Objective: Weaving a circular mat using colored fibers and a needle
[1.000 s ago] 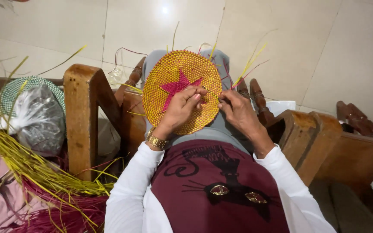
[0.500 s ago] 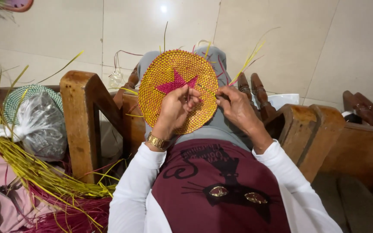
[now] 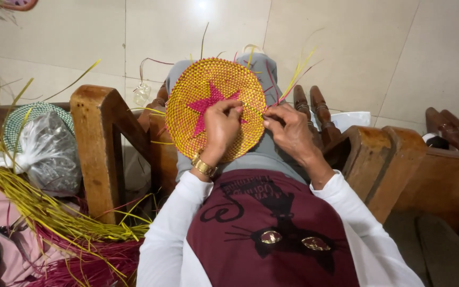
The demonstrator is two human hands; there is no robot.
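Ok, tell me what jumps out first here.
A round yellow woven mat with a pink star sits at centre, resting on the person's lap. The left hand presses on its face while the right hand pinches at its right edge. Loose yellow and pink straw lies heaped at lower left.

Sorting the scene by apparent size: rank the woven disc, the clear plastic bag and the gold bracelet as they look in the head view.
1. Woven yellow disc with pink star.
2. Clear plastic bag, somewhat smaller; it may lie at another depth, so this is unsure.
3. Gold bracelet, clearly smallest.

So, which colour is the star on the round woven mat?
Pink, on the yellow-orange woven mat; the head view shows it.
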